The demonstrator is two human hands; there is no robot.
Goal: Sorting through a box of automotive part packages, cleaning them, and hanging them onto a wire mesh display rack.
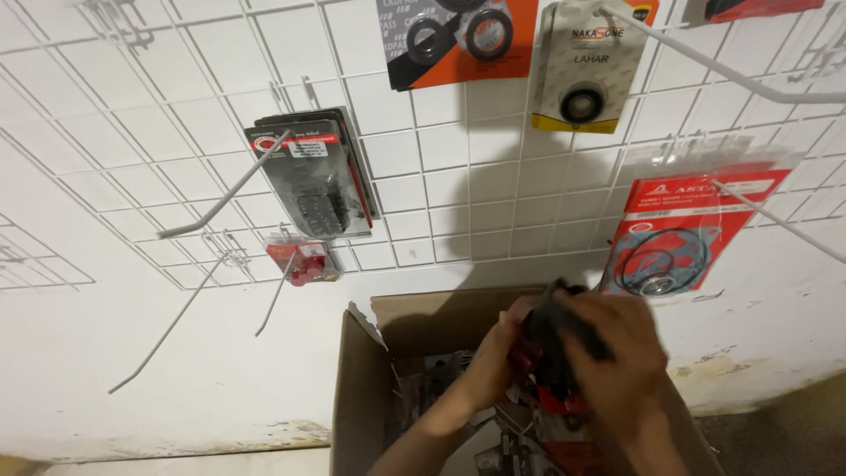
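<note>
Two hands are seen in the head view, both closed on one red-and-black packet (548,353) held above an open cardboard box (361,397) at the near centre. The left hand (493,357) is clamped on the packet's left edge; the right hand (617,353) is wrapped over its right side and top, so most of the packet is hidden. More packets are glimpsed inside the box, blurred. A white wire grid (441,167) is fixed to the far wall. Hung on it: a stack of black-and-red carded parts (313,176) at left, a small red packet (301,262) below it, an orange card with black rings (458,40) at top, a grey card with one ring (586,70), and a red gasket pack (683,234) at right. Several bare hooks (220,198) are noted.
</note>
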